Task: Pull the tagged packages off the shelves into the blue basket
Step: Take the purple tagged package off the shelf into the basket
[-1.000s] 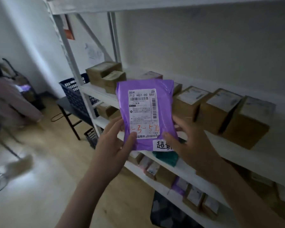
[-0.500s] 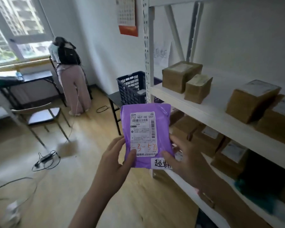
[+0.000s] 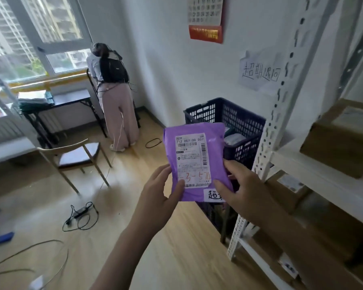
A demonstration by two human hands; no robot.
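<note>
Blue basket [image 3: 242, 120] stood on a small dark stand against the wall, just left of the white shelf upright [image 3: 276, 130]. Inside it, at least one pale package [image 3: 234, 139] was visible; the rest of its contents were hidden behind the held item. Shelves [image 3: 314, 166] right of the upright carried brown cartons [image 3: 340, 139] on several levels, some with white labels.

Purple package [image 3: 194, 162] was held upright in the air in front of the basket, label side toward the camera, with a white shipping label, red handwriting, and a small white tag at its lower right corner. Left hand [image 3: 158, 198] gripped the lower left edge, thumb pressed on the label face, fingers [image 3: 165, 171] curled behind. Right hand [image 3: 243, 189] gripped the lower right edge, thumb over the tag, fingers wrapped behind. Both forearms were raised from below.

Left of the basket, another person [image 3: 113, 95] stood facing a window beside a dark desk [image 3: 57, 102].
</note>
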